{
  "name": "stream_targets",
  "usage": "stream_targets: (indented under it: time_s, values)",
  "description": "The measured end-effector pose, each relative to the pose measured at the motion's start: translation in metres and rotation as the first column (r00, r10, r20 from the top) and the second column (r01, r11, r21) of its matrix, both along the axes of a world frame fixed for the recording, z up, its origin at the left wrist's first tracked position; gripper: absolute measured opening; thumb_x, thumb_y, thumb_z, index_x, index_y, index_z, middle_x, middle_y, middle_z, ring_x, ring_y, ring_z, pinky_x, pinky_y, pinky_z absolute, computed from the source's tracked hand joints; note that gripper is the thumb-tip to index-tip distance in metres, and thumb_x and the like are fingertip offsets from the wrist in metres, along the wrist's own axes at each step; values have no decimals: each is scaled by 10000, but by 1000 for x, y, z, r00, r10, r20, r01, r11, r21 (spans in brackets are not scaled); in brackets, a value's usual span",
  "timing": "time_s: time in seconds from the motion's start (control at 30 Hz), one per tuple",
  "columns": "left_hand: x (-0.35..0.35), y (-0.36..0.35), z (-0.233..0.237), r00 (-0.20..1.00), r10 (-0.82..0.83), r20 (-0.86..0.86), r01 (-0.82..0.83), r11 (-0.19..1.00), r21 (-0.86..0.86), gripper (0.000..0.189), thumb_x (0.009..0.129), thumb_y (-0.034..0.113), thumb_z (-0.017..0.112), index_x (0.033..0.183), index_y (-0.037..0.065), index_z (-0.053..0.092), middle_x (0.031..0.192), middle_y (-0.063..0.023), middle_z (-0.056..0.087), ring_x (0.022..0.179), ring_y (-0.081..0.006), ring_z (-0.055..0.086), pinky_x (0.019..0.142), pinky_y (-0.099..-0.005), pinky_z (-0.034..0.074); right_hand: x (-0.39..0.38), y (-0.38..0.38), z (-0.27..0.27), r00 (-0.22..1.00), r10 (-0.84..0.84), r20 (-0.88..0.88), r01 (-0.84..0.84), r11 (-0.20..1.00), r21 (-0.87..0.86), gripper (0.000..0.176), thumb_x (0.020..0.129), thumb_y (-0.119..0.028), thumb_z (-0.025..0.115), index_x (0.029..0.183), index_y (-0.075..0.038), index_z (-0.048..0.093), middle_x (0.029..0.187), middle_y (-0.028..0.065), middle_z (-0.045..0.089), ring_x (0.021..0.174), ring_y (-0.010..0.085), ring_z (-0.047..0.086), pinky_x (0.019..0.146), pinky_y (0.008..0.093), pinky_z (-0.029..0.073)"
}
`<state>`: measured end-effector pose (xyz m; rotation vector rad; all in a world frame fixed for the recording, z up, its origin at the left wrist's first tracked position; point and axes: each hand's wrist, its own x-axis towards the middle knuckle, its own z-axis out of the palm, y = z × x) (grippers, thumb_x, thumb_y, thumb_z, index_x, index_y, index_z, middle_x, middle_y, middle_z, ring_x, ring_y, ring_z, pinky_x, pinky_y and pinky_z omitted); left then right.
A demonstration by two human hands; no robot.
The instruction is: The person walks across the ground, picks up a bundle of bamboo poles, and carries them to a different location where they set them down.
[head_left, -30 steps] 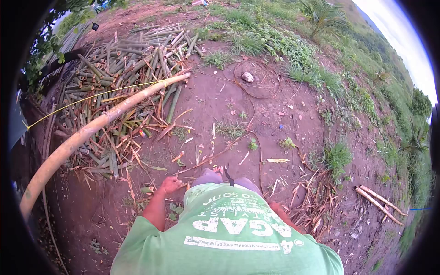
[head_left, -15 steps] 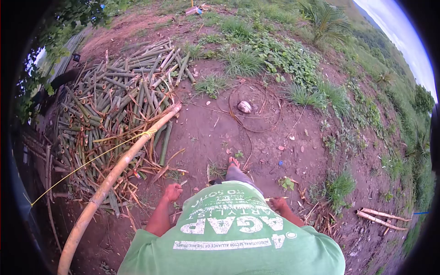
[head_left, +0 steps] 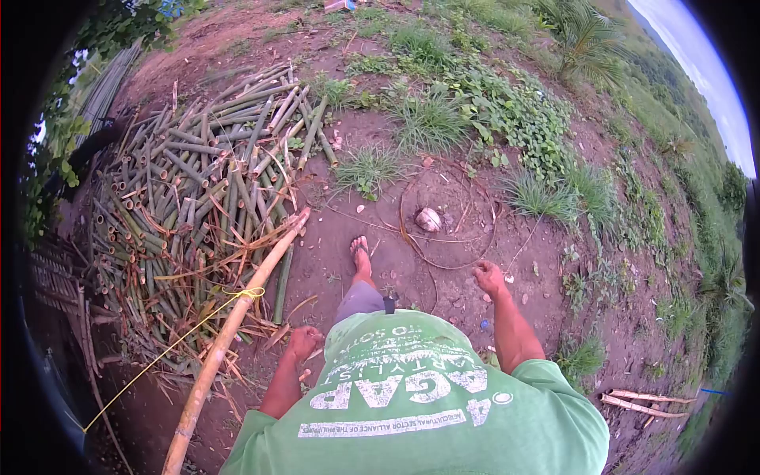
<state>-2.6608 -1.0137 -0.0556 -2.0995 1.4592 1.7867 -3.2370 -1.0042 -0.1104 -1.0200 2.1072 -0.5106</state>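
Observation:
My left hand hangs low beside the green shirt, above bare soil near the bamboo pile. Its fingers are loosely bent and I see nothing held in it. Farther forward on the other side, my right hand swings over the dirt with its fingers slightly curled and nothing visible in them. It is nearest to a loop of thin brown vine or cord on the ground. Inside that loop lies a husked coconut-like object. One foot in a flip-flop is stepping forward.
A large heap of cut green bamboo pieces lies at the left. A long bamboo pole slants across its front, with a yellow cord tied round it. Grass tufts and leafy plants grow ahead. Short poles lie far right.
I have stepped forward, with the other foot now in front. My right hand has swung forward and away from the shirt; my left hand sits slightly lower in view. The ground has shifted downward.

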Motion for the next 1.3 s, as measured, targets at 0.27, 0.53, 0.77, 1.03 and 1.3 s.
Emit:
stream_targets:
  time_s: [0.27,0.53,0.77,1.03,1.3]
  values:
    - [18,-235,-62,985,-145,90,140,988,61,207,768,232,651,814,31,649,661,-78,627,619,-147,601,601,-315,489,27,-21,-104,886,269,377,-457,635,623,458,792,-373,591,1159,-100,614,1112,121,639,995,275,621,833,333,509]
    - [8,-545,-27,968,-207,144,244,914,-325,233,774,217,630,841,-7,639,801,-106,654,742,-170,607,706,-313,483,28,-279,-38,926,-274,261,220,951,218,491,791,-271,671,1165,30,568,993,144,656,773,201,618,694,301,504]
    - [-69,-676,-11,999,47,-10,-47,949,-311,249,786,216,632,894,-8,636,779,-72,645,715,-138,592,683,-292,484,-19,-476,-75,988,11,151,-63,938,342,534,775,-270,654,1189,49,545,967,159,653,789,200,632,694,302,514]
    - [-65,-680,-67,997,-72,-6,72,997,-29,177,785,172,606,804,-3,628,709,-43,602,612,-115,566,572,-285,478,-97,-691,-69,948,302,100,-318,901,295,536,756,-324,665,1184,-14,570,961,156,662,867,248,632,780,320,496]
    - [-98,-798,-116,964,236,-120,-229,971,69,130,803,136,593,838,11,586,650,-16,554,542,-117,515,491,-272,439,-112,-888,-8,996,67,62,-75,989,129,521,758,-330,673,1137,18,587,984,188,655,910,239,626,830,322,480]
